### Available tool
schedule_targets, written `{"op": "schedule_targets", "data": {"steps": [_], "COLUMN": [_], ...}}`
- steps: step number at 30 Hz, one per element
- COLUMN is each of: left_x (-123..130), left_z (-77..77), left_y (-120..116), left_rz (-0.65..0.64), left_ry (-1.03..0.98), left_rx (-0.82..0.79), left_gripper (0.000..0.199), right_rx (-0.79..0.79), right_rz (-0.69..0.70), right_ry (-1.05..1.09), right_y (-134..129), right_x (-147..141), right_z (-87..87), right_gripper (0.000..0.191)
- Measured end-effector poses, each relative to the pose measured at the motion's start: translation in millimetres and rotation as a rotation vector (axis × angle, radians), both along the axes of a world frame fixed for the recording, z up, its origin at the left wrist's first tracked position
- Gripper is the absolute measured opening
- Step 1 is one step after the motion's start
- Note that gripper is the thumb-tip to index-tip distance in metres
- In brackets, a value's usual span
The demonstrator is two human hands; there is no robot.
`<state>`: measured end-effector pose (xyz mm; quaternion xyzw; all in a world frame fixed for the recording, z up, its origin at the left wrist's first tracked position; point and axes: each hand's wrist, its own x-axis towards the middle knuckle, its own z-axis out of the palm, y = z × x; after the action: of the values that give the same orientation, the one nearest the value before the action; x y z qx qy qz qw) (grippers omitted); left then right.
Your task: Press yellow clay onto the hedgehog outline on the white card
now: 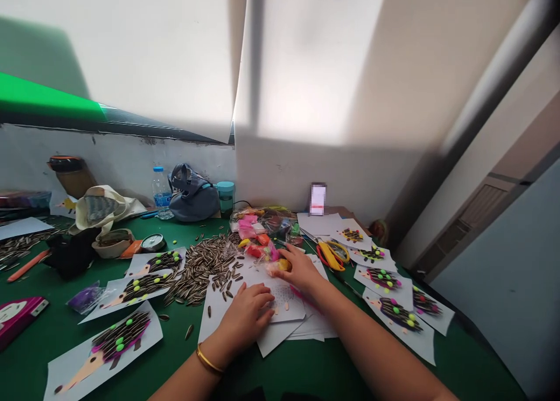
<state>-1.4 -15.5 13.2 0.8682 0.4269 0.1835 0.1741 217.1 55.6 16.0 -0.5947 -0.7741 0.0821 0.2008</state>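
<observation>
I seem to be picking 1 clay bag [272, 267]: right hand [301, 269] half-curled, hold unclear; left hand [247, 315] half-open, bare, on paper [294, 314]. Needs gentle pinching.

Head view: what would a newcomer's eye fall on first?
Probably the heap of striped seeds, left of the white papers and spilling onto them. Next, the hedgehog pictures with dark spines, laid along both sides of the table. The yellow-handled scissors, right of the right hand, also stand out.
</observation>
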Motion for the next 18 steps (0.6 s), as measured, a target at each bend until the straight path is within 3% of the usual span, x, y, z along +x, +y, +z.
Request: {"op": "schedule_targets", "data": {"steps": [3, 5, 9, 14, 18], "left_x": [-0.1, -0.4, -0.8, -0.3, 0.1], "left_z": [0.1, -0.3, -0.7, 0.4, 0.8], "left_y": [1.0, 1.6, 1.6, 0.0, -0.5], "left_rz": [0.006, 0.013, 0.015, 0.020, 0.019], "left_ry": [0.003, 0.002, 0.001, 0.003, 0.006], "left_rx": [-0.023, -0.025, -0.018, -0.029, -0.032], "left_gripper": [0.027, 0.028, 0.027, 0.026, 0.025], "right_rx": [0.027, 0.009, -0.137, -0.267, -0.249], "right_rz": [-0.149, -0.282, -0.434, -0.503, -0.529], "right_ry": [-0.065, -0.117, -0.198, -0.197, -0.147], "right_y": [8.6, 20.7, 52.8, 83.7, 91.0], "right_x": [14.8, 30.7, 54.5, 51.6, 52.8], "right_z": [10.0, 16.6, 22.5, 22.6, 26.7], "right_gripper": [0.039, 0.036, 0.020, 0.034, 0.029]}}
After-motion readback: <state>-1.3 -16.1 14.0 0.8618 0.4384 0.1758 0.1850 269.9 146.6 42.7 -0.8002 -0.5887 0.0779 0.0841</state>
